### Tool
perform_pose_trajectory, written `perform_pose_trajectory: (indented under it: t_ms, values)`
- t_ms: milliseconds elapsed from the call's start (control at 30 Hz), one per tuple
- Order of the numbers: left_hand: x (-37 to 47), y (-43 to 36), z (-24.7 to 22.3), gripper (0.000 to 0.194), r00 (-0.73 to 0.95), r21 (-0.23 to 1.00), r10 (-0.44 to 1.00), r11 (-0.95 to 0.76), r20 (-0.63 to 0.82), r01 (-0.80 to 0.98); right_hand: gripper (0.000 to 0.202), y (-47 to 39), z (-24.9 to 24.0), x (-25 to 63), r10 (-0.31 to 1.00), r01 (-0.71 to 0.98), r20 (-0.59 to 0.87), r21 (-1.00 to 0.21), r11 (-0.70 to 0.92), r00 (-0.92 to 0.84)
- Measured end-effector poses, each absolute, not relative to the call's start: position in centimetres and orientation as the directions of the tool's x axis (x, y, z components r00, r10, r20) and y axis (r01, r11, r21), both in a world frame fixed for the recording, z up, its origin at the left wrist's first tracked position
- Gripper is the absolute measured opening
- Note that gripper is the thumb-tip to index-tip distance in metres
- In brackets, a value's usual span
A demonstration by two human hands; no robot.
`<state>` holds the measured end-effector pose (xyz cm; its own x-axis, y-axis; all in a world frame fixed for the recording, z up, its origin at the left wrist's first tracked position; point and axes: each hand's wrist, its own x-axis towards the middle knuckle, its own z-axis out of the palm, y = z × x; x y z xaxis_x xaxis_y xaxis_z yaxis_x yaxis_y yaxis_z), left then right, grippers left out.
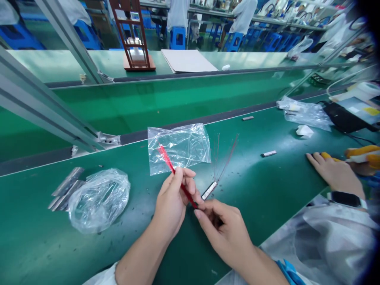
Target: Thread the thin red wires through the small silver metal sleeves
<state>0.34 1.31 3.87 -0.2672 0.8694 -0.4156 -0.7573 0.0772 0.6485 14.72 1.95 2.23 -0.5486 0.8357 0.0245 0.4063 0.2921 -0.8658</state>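
Observation:
A thin bundle of red wires (166, 158) runs diagonally between my hands, its frayed end up over a clear plastic bag (190, 144). My left hand (175, 198) is closed round the middle of the bundle. The fingertips of my right hand (222, 223) pinch its lower end; the tip is hidden between them. Just beyond my right fingers, a small black-and-white connector (209, 190) lies on the green table, with thin reddish wires (228, 158) fanning out from its far end.
At the left lie a crumpled plastic bag (99, 200) and metallic strips (67, 184). Small parts (268, 153) lie to the right, near a co-worker's hand (335, 174). A metal frame post (44, 95) rises at the left. Beyond the green belt stands a brown rack (139, 63).

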Motion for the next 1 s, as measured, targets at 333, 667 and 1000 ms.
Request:
perform_pose_trajectory:
  t_ms: [333,667,1000]
  values:
    - [-3.1,1.7,5.1,0.033,-0.506,0.643,0.774,-0.170,-0.382,-0.746,0.017,1.4,2.3,18.7,0.881,0.410,0.017,-0.880,0.238,-0.473]
    - [-2.1,1.0,4.8,0.033,-0.563,0.807,0.788,-0.154,-0.247,-0.570,0.027,1.1,1.3,18.4,0.919,0.013,-0.230,-0.971,-0.239,-0.320]
    - [-0.3,0.5,3.9,0.029,-0.356,0.968,0.920,0.079,-0.163,-0.240,0.038,1.8,2.2,15.5,0.825,0.106,-0.323,-0.945,-0.310,-0.463]
